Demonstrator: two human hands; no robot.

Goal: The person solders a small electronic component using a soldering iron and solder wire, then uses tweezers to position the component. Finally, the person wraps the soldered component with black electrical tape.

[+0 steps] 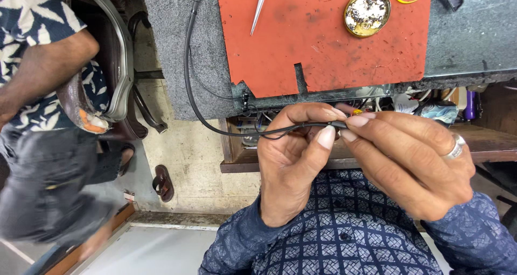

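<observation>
In the head view, the left hand (293,159) and right hand (414,164) meet above the person's lap, fingers (327,136) of both pinching the end of a thin black cable (188,65) that loops up onto the worktop (172,49). On the worktop lies a red mat (323,43) carrying tweezers (260,7) and a round brass tin (367,12) holding pale, crusted residue. Another person (37,92) sits at left.
</observation>
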